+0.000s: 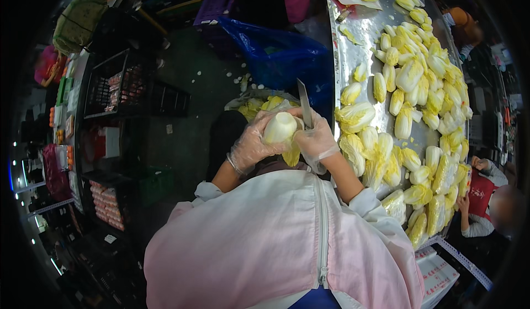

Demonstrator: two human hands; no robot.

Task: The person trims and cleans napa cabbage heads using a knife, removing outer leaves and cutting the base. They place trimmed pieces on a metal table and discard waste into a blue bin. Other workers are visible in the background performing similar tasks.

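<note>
My left hand [253, 141], in a clear plastic glove, holds a small napa cabbage [281, 127] with its pale base facing up. My right hand [316, 137], gloved the same way, grips a knife [305, 102] whose blade points away from me; its handle is hidden in the fist. The fingers of my right hand also touch the cabbage's side, where a yellow leaf [292, 156] hangs down. Just beyond both hands, a plastic bag holds yellow cabbage leaves [250, 108].
At right, a metal table [366, 52] bears many napa cabbages [410, 75], some wrapped. A blue plastic bag [281, 58] and a purple crate [215, 5] stand ahead. Black crates [109, 83] are at left. A co-worker in a red apron [479, 191] is across the table.
</note>
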